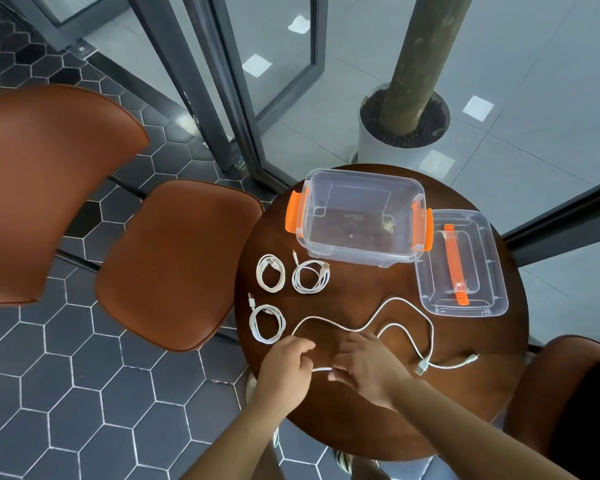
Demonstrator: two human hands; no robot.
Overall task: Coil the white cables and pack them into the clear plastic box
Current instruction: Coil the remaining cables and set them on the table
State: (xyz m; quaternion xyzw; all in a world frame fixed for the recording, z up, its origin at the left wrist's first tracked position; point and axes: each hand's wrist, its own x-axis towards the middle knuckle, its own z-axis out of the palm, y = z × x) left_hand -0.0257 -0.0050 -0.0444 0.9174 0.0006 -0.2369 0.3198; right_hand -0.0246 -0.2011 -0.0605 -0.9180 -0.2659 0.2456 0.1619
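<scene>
Your left hand [288, 367] and right hand [364, 367] pinch the loose cable [361, 329] at the table's [430, 427] near edge. It's light and floppy, so grip near a plug. Three coils [270, 277] lie left; the box [359, 220] stands open. Your fingertips are partly hidden.

The left hand [286, 367] and right hand [364, 367] covered the near stretch of the loose cable [392, 311], so the grip of the fingers could not be judged — only a short white piece showed between them. Both forearms ran off the bottom edge. The plugs on the three coils [270, 273] were too small to identify. The box [361, 220] hid the table [343, 410] behind it — its lid [461, 268] too. The chair [32, 188] was cut by the left edge.
</scene>
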